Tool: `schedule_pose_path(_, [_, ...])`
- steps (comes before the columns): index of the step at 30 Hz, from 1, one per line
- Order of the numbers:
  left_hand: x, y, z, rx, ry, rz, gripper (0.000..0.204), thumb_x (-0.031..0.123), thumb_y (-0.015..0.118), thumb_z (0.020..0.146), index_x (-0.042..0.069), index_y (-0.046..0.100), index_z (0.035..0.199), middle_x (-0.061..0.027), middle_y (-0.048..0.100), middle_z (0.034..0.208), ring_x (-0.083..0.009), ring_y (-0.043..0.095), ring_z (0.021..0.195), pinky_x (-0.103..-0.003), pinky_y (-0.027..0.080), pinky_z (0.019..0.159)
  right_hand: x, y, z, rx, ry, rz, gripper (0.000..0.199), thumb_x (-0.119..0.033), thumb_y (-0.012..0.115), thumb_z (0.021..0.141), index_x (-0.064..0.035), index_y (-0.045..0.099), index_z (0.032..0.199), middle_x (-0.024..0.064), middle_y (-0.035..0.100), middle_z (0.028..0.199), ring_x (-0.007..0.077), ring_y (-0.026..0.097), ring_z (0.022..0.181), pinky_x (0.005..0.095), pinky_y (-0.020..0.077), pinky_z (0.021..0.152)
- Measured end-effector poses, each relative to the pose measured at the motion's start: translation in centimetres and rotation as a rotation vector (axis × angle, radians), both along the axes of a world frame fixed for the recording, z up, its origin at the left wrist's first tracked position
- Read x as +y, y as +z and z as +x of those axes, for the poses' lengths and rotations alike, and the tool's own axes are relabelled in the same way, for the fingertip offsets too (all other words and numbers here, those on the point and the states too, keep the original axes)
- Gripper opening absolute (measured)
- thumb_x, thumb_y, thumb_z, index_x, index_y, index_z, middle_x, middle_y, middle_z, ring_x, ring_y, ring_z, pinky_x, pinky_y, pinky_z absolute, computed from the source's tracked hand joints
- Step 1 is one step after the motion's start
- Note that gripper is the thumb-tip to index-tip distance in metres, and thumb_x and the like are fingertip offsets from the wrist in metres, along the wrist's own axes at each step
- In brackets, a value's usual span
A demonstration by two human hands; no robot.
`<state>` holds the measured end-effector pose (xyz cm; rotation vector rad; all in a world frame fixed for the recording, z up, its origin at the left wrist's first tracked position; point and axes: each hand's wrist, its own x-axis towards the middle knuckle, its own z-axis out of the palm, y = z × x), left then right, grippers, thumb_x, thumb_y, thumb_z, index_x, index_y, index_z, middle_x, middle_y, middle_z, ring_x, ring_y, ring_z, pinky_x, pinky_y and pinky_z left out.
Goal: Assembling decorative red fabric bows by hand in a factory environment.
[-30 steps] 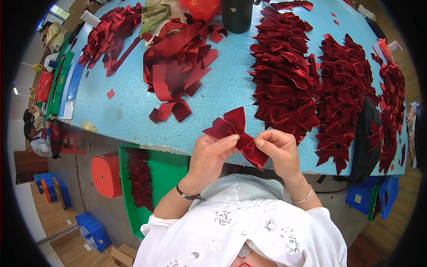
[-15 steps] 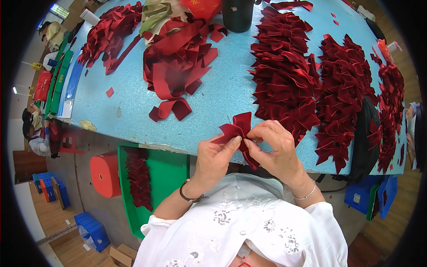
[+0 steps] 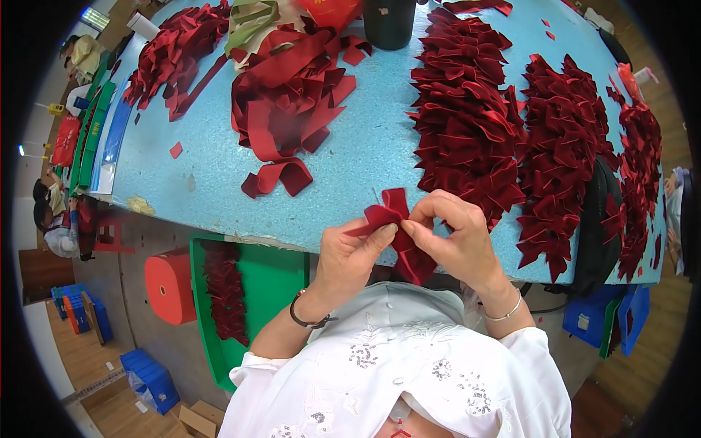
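Observation:
A dark red velvet ribbon bow (image 3: 413, 261) is held between my two hands just over the table's near edge. My left hand (image 3: 350, 252) pinches its left side with the thumb on top. From the right, my right hand (image 3: 454, 235) grips the middle of the bow between thumb and forefinger. One ribbon end points up and away, and a wider part hangs toward me below the fingers. Beyond my hands lies a loose pile of red ribbon (image 3: 285, 95), with a curled end nearest me. To the right, finished-looking bows (image 3: 467, 117) are stacked in a long dense row.
More bow rows (image 3: 562, 146) and a black bag (image 3: 600, 219) lie on the right of the blue table (image 3: 350, 153). A dark cup (image 3: 389, 25) stands at the back. Left below the edge are a green tray (image 3: 277, 281) with bows and a red roll (image 3: 169, 286). Other people sit far left.
The lower part of the bow has spread wider below my fingers. My right hand's fingers have shifted slightly at the middle of the bow; my left hand keeps its pinch.

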<state>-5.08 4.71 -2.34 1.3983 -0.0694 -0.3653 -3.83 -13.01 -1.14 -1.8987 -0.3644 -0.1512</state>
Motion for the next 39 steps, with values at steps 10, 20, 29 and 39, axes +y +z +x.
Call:
schedule_pose_path(10, [0.3,0.2,0.2,0.028,0.087,0.000,0.021,0.012,0.061,0.088,-0.005,0.064,0.099,-0.0034,0.065,0.088,-0.0058,0.054,0.076,-0.021,0.045,0.067,-1.1,0.6,0.1,0.040,-0.082,0.057,0.007,0.001,0.065,0.072,0.0021,0.060,0.076,0.0035,0.059,0.073,0.0092,0.052,0.063,0.0214,0.0406,0.055])
schedule_pose_path(20, [-0.8,-0.1,1.2,0.206,0.245,-0.434,0.018,0.011,0.060,0.086,-0.005,0.064,0.094,-0.0109,0.065,0.090,-0.0162,0.063,0.080,-0.031,0.052,0.074,-1.8,0.7,-1.8,0.382,-0.125,0.265,0.019,-0.002,0.065,0.080,0.0044,0.056,0.095,0.0041,0.061,0.079,0.0065,0.056,0.070,0.0169,0.0445,0.063])
schedule_pose_path(29, [-1.4,0.8,1.1,0.285,0.111,-0.277,0.015,0.007,0.065,0.081,-0.004,0.063,0.092,-0.0091,0.065,0.089,-0.0147,0.061,0.081,-0.030,0.050,0.076,-1.4,-0.5,-1.9,0.505,-0.099,0.494,0.020,-0.005,0.065,0.082,0.0043,0.055,0.097,0.0069,0.063,0.084,0.0068,0.058,0.074,0.0178,0.0459,0.064])
schedule_pose_path(39, [-2.4,0.0,0.5,0.115,0.275,-0.294,0.019,0.010,0.070,0.080,-0.002,0.063,0.092,-0.0050,0.065,0.088,-0.0094,0.058,0.080,-0.023,0.045,0.074,0.0,-0.8,-2.2,0.655,-0.082,0.765,0.024,-0.004,0.066,0.078,0.0023,0.056,0.099,0.0078,0.063,0.092,0.0109,0.058,0.084,0.0245,0.0462,0.075])
